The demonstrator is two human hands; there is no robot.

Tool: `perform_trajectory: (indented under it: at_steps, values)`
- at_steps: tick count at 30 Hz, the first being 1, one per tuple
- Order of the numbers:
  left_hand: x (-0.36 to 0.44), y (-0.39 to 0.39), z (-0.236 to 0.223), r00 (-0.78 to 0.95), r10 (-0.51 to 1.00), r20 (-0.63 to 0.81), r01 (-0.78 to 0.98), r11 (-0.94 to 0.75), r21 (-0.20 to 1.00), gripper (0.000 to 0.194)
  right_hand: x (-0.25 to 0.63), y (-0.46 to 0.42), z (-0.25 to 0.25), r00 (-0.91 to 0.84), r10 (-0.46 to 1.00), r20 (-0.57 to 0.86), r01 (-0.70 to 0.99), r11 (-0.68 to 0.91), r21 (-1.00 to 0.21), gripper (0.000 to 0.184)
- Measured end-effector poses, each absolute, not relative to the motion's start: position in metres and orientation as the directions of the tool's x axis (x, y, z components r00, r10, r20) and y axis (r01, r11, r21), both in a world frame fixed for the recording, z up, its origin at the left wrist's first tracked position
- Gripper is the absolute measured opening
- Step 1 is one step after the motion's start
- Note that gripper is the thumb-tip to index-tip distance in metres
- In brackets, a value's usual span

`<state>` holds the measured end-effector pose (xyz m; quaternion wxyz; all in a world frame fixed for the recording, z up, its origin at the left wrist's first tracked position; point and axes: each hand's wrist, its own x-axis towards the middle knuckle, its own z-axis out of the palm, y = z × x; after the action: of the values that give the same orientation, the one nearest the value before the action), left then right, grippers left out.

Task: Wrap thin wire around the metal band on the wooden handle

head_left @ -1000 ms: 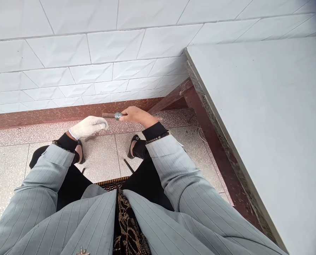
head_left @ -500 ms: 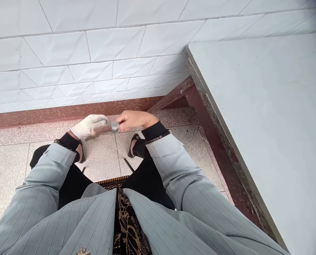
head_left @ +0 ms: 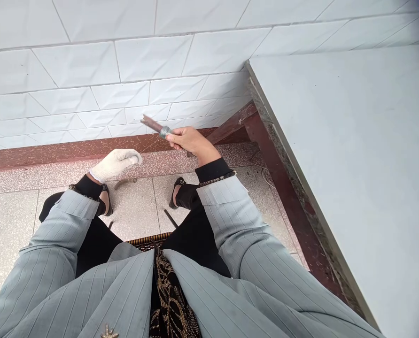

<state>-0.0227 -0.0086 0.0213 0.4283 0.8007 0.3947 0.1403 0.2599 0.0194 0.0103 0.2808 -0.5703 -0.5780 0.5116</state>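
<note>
My right hand is bare and closed round the handle of a knife with a metal collar and a rusty brown blade. The blade points up and to the left, lifted in front of the white tiled wall. My left hand, in a white knitted glove, is curled shut lower down and to the left, apart from the knife. What its fingers hold, if anything, is hidden. A thin curved piece lies on the floor just below it.
A white table top with a dark red frame fills the right side. The speckled tiled floor and a red skirting strip run along the wall. My feet in black sandals rest on the floor. A dark stick lies between them.
My right hand has swung the knife up and to the right, away from the gloved left hand, which it was close to half a second ago. The left hand has hardly moved.
</note>
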Motion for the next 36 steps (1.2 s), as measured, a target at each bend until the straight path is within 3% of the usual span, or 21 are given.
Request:
perform_trajectory:
  at_steps: [5, 9, 14, 19, 22, 24, 26, 28, 32, 36]
  values:
    - [-0.024, -0.008, 0.023, 0.650, 0.753, -0.106, 0.538, -0.357, 0.764, 0.028, 0.247, 0.019, 0.001, -0.319, 0.876, -0.361, 0.773, 0.021, -0.634, 0.018]
    - [-0.025, -0.007, 0.021, 0.648, 0.753, -0.110, 0.556, -0.370, 0.744, 0.028, 0.234, 0.012, 0.004, -0.499, 0.711, -0.495, 0.821, 0.205, -0.533, 0.018]
    - [-0.027, -0.004, 0.018, 0.679, 0.728, -0.095, 0.537, -0.405, 0.740, 0.029, 0.218, 0.001, 0.003, -0.685, 0.396, -0.611, 0.716, 0.215, -0.664, 0.019]
    - [-0.026, -0.003, 0.016, 0.695, 0.712, -0.102, 0.513, -0.391, 0.765, 0.029, 0.214, -0.002, 0.004, -0.833, 0.193, -0.518, 0.543, 0.109, -0.833, 0.021]
    - [-0.024, -0.002, 0.012, 0.675, 0.727, -0.121, 0.513, -0.346, 0.786, 0.029, 0.227, 0.000, 0.013, -0.885, 0.291, -0.364, 0.396, 0.055, -0.917, 0.025]
    - [-0.023, -0.002, 0.008, 0.671, 0.727, -0.147, 0.514, -0.313, 0.799, 0.029, 0.237, 0.002, 0.020, -0.824, 0.518, -0.230, 0.259, -0.016, -0.966, 0.032]
    - [-0.022, -0.003, 0.005, 0.671, 0.721, -0.174, 0.504, -0.271, 0.820, 0.028, 0.245, 0.005, 0.023, -0.617, 0.777, -0.129, 0.121, -0.068, -0.990, 0.041]
    - [-0.021, -0.003, 0.004, 0.662, 0.726, -0.184, 0.487, -0.230, 0.843, 0.028, 0.249, 0.008, 0.023, -0.375, 0.921, -0.108, 0.054, -0.095, -0.994, 0.048]
    - [-0.019, -0.006, 0.005, 0.689, 0.691, -0.221, 0.494, -0.224, 0.840, 0.028, 0.245, 0.015, 0.012, -0.165, 0.975, -0.151, 0.127, -0.131, -0.983, 0.051]
    - [-0.016, -0.008, 0.005, 0.733, 0.641, -0.227, 0.505, -0.289, 0.813, 0.032, 0.242, 0.020, 0.000, -0.079, 0.978, -0.192, 0.447, -0.137, -0.884, 0.039]
